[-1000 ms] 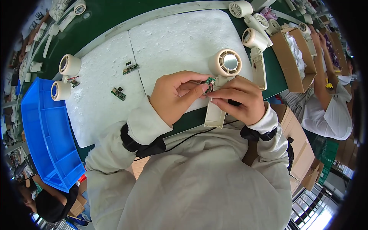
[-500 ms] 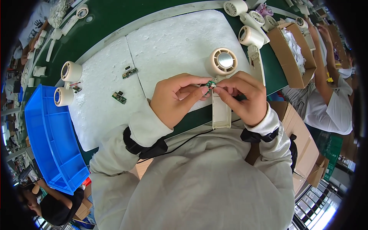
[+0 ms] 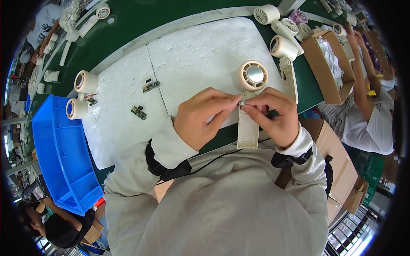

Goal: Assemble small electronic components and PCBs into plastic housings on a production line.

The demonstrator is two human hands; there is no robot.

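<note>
My left hand point(image 3: 200, 117) and my right hand point(image 3: 275, 114) meet fingertip to fingertip, both closed in a pinch. Between them is a small circuit board point(image 3: 241, 103), mostly hidden by the fingers. Right under it lies a cream handheld fan with a round head point(image 3: 252, 75) and a silver disc in its middle. The fan's open, hollow handle point(image 3: 248, 133) points toward me, past the edge of the white foam sheet point(image 3: 196, 51). Two more circuit boards, one near the seam point(image 3: 150, 86) and one nearer me point(image 3: 139, 112), lie on the foam to the left.
A blue divided bin point(image 3: 64, 158) stands at the left, beside two cream fan heads point(image 3: 86, 82). More fan parts point(image 3: 283, 47) and a cardboard box of white pieces point(image 3: 326, 64) are at the right. A co-worker point(image 3: 363, 115) sits beyond that box.
My fingertips have come closer together, and the green board that showed between them is now mostly covered. The whole view has shifted slightly; the fan stays under my hands.
</note>
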